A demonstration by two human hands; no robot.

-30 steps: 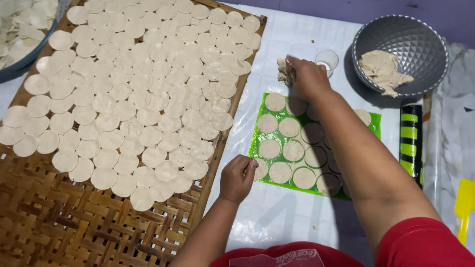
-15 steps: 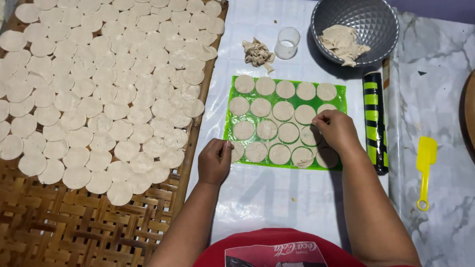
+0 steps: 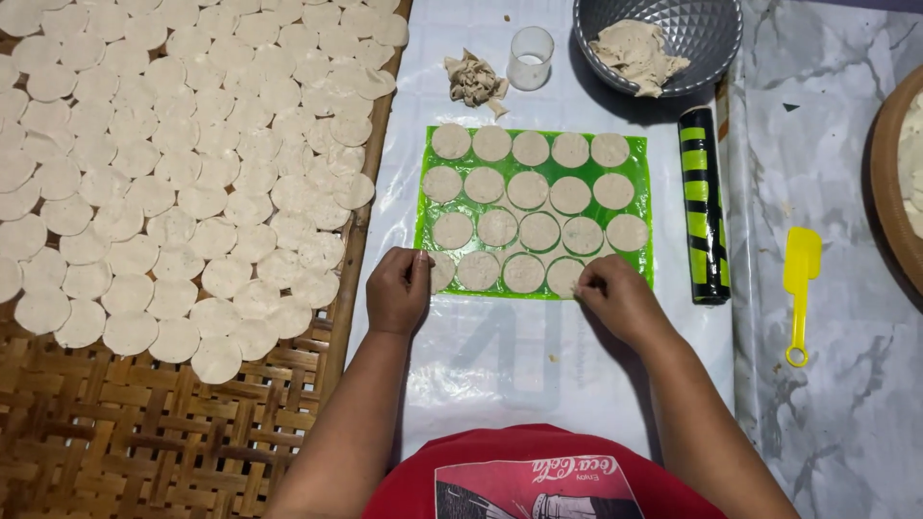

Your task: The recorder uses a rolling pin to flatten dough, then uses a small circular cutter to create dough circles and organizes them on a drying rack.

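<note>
Now both hands, left hand (image 3: pixel 399 290) and right hand (image 3: pixel 620 298), touch the green sheet's (image 3: pixel 423 216) near edge.

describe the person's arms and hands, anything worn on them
Both forearms are bare, with no sleeves reaching them, and the left hand and right hand wear no gloves; no rings, watch or bracelets show. The only clothing in view is a red printed shirt.

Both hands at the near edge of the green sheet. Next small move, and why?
Probably lift a disc from the near row of the green sheet over to the woven tray. The left hand and right hand both pinch at that row, the rounds sit cut and separate, and the tray already holds many.
</note>
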